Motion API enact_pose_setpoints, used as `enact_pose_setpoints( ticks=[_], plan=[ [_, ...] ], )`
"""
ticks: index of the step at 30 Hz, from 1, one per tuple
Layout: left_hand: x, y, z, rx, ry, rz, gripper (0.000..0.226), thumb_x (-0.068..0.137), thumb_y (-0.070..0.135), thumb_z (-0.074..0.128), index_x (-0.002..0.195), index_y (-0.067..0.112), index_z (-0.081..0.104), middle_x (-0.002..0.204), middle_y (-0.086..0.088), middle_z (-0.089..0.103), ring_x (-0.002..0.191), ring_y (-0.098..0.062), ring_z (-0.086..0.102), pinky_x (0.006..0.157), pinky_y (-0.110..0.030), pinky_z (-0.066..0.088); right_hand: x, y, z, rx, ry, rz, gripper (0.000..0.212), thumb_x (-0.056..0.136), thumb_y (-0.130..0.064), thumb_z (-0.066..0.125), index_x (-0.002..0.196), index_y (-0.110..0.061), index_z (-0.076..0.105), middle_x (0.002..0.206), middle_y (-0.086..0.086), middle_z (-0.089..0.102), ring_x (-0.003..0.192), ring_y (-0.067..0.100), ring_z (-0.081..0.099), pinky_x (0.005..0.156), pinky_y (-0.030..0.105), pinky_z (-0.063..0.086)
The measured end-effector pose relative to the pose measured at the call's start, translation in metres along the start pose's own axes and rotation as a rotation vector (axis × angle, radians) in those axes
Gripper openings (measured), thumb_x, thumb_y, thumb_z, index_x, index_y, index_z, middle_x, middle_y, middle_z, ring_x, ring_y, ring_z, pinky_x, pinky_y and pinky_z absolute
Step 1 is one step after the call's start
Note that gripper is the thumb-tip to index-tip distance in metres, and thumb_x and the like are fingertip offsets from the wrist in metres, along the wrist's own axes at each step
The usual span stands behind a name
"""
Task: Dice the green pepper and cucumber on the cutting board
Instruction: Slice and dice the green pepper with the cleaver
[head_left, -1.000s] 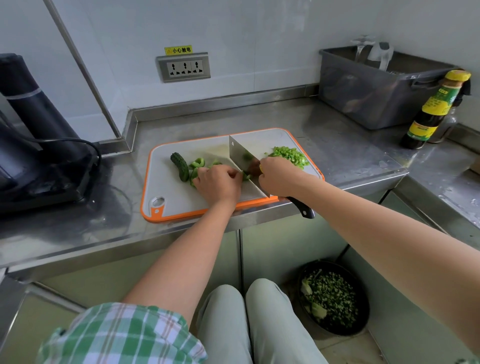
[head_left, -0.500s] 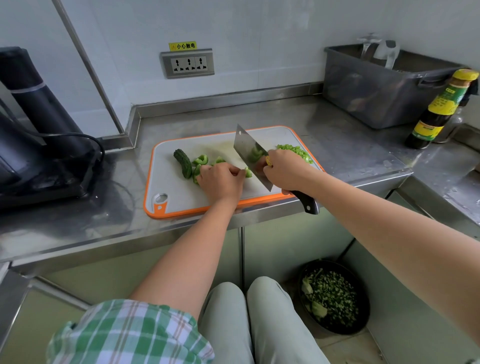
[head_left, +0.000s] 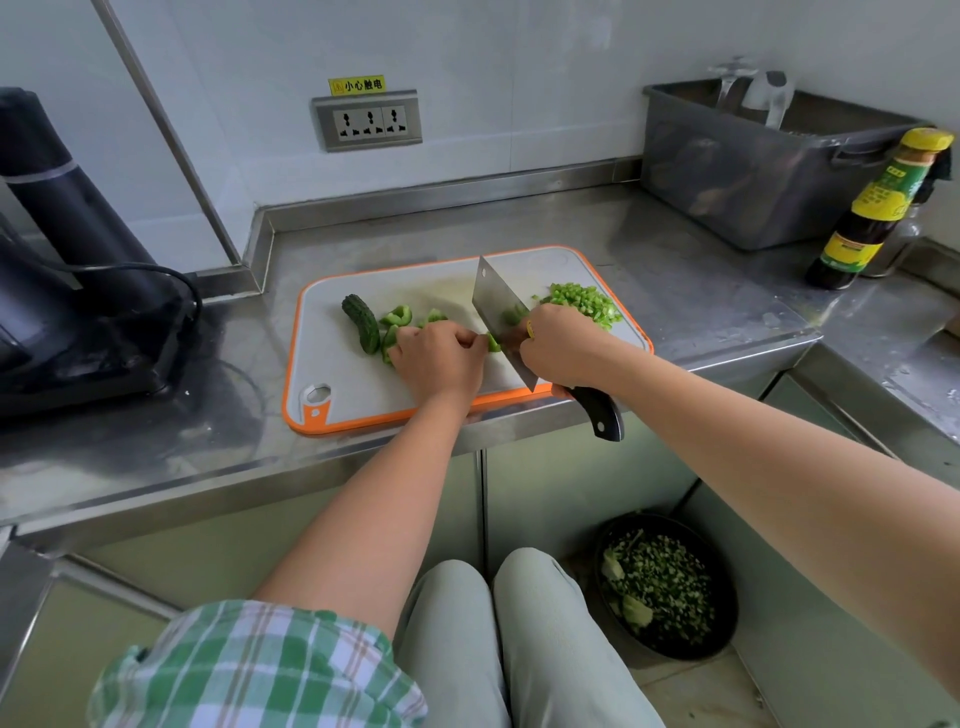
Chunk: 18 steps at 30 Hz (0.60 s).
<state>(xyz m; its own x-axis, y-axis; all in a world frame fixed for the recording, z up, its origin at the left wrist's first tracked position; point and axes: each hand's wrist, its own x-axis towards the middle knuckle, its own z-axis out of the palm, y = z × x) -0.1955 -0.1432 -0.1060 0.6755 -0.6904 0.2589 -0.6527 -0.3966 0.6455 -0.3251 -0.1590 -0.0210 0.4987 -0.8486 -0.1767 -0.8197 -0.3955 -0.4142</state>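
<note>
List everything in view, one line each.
cutting board: 1, grey with orange rim, on steel counter
cucumber: 1, dark green, board's left part
green pepper pieces: several, green, mid-board
diced pepper: 1 pile, green, board's far right
cleaver: 1, steel blade, black handle, over board
socket panel: 1, grey, wall
tub: 1, grey, counter far right
sauce bottle: 1, dark, yellow cap, beside tub
appliance: 1, black, counter left
bowl: 1, black, floor, holds chopped greens
left hand: holds pepper pieces
right hand: grips cleaver
</note>
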Motion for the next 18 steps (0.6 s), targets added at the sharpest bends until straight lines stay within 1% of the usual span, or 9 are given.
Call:
enact_pose_setpoints(
  ticks=[4, 6, 8, 10, 11, 13, 14, 16, 18],
  plan=[
    [0.000, 0.000, 0.000, -0.004, -0.006, 0.006, 0.012, 0.080, 0.040, 0.068, 0.080, 0.031, 0.076, 0.085, 0.002, 0.070, 0.103, -0.030, 0.048, 0.080, -0.033, 0.029, 0.004, 0.001, 0.005, -0.035, 0.002, -0.008, 0.010, 0.089, -0.002, 0.040, 0.084, -0.001, 0.048, 0.065, 0.009, 0.046, 0.049, 0.023, 0.049, 0.041, 0.025, 0.036],
    [0.000, 0.000, 0.000, -0.004, -0.006, 0.006, 0.012, 0.080, 0.041, 0.069, 0.079, 0.031, 0.076, 0.085, 0.002, 0.070, 0.103, -0.030, 0.048, 0.081, -0.033, 0.030, 0.007, -0.001, 0.008, -0.076, 0.020, -0.004, 0.018, 0.089, -0.003, 0.041, 0.071, -0.005, 0.040, 0.064, 0.007, 0.042, 0.056, 0.025, 0.048, 0.042, 0.024, 0.031],
    [0.001, 0.000, 0.000, -0.010, -0.006, 0.001, 0.013, 0.080, 0.042, 0.069, 0.081, 0.031, 0.076, 0.087, 0.003, 0.070, 0.104, -0.030, 0.048, 0.083, -0.034, 0.031, 0.009, -0.003, 0.009, -0.070, 0.038, 0.003, 0.025, 0.090, -0.002, 0.040, 0.067, -0.009, 0.035, 0.064, 0.007, 0.044, 0.053, 0.024, 0.049, 0.041, 0.023, 0.031],
    [0.001, 0.000, 0.000, -0.010, -0.007, -0.005, 0.014, 0.080, 0.042, 0.069, 0.083, 0.031, 0.076, 0.089, 0.002, 0.071, 0.105, -0.029, 0.048, 0.085, -0.034, 0.032, 0.012, -0.004, 0.010, -0.029, 0.056, 0.009, 0.022, 0.091, -0.001, 0.039, 0.070, -0.008, 0.037, 0.065, 0.008, 0.047, 0.046, 0.022, 0.052, 0.040, 0.024, 0.037],
    [0.001, 0.000, 0.000, -0.006, -0.009, -0.006, 0.015, 0.079, 0.042, 0.069, 0.084, 0.031, 0.076, 0.089, 0.001, 0.071, 0.105, -0.029, 0.048, 0.085, -0.034, 0.033, 0.013, -0.004, 0.011, -0.006, 0.072, 0.008, 0.017, 0.090, -0.001, 0.039, 0.075, -0.006, 0.040, 0.068, 0.009, 0.048, 0.047, 0.023, 0.054, 0.042, 0.026, 0.043],
    [0.001, 0.000, -0.001, -0.006, -0.010, -0.005, 0.016, 0.079, 0.043, 0.069, 0.084, 0.030, 0.076, 0.089, 0.001, 0.071, 0.106, -0.029, 0.049, 0.086, -0.034, 0.034, 0.014, -0.005, 0.010, 0.036, 0.103, 0.019, 0.004, 0.090, -0.001, 0.040, 0.088, -0.004, 0.042, 0.077, 0.011, 0.050, 0.057, 0.028, 0.057, 0.053, 0.034, 0.051],
    [0.001, 0.000, -0.001, -0.011, -0.009, -0.003, 0.015, 0.080, 0.043, 0.069, 0.083, 0.030, 0.076, 0.089, 0.001, 0.071, 0.106, -0.029, 0.049, 0.086, -0.034, 0.034, 0.013, -0.005, 0.009, 0.053, 0.114, 0.028, 0.004, 0.090, 0.000, 0.040, 0.092, -0.003, 0.042, 0.077, 0.011, 0.050, 0.057, 0.028, 0.057, 0.053, 0.035, 0.052],
    [0.000, 0.000, -0.002, -0.021, -0.009, -0.002, 0.014, 0.081, 0.041, 0.069, 0.082, 0.029, 0.076, 0.088, 0.002, 0.071, 0.107, -0.029, 0.049, 0.086, -0.034, 0.033, 0.011, -0.004, 0.002, 0.080, 0.110, 0.032, 0.006, 0.090, 0.001, 0.038, 0.093, -0.003, 0.042, 0.071, 0.009, 0.049, 0.047, 0.023, 0.055, 0.043, 0.029, 0.046],
    [0.000, 0.000, -0.001, -0.023, -0.007, -0.004, 0.013, 0.081, 0.038, 0.068, 0.081, 0.028, 0.076, 0.088, 0.001, 0.071, 0.107, -0.029, 0.049, 0.087, -0.034, 0.033, 0.005, -0.004, -0.006, 0.074, 0.088, 0.023, 0.007, 0.090, 0.001, 0.037, 0.093, -0.002, 0.043, 0.068, 0.009, 0.048, 0.042, 0.021, 0.053, 0.038, 0.025, 0.040]
  ],
)
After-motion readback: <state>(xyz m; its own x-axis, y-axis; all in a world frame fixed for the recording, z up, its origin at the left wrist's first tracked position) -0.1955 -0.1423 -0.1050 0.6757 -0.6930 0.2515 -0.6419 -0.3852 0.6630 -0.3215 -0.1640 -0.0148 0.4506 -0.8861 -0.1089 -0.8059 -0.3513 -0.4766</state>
